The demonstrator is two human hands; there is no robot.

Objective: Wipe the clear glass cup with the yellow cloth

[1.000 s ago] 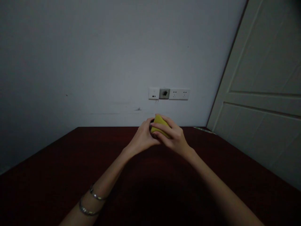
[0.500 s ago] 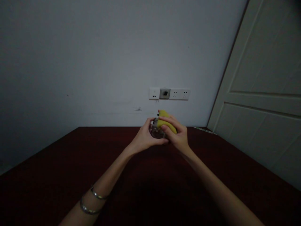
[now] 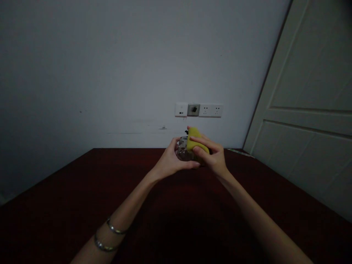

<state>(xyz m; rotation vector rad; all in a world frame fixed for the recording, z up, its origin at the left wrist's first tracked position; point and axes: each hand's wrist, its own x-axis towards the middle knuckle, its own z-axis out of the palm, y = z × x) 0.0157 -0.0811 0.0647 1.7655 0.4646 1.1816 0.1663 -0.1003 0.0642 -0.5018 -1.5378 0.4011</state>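
Note:
My left hand (image 3: pixel 172 159) curls around a clear glass jar (image 3: pixel 184 153), thumb below and fingers on its far left side. The jar looks tilted, with dark marks on it, and is held above the table. My right hand (image 3: pixel 213 156) pinches a folded yellow cloth (image 3: pixel 195 141) between thumb and fingers. The cloth lies against the right side of the jar and covers part of it. A small black piece (image 3: pixel 187 132) sticks out near the top of the cloth; its kind is unclear.
A dark red table (image 3: pixel 96 190) spreads beneath both arms. Behind it rises a pale wall (image 3: pixel 123 73) with a row of sockets (image 3: pixel 210 110). On the right stands a white panelled door (image 3: pixel 305 91). Two metal bangles (image 3: pixel 106 245) circle the left forearm.
My right hand and the yellow cloth have shifted slightly right, baring more of the jar. My left hand stays nearly in place around the jar.

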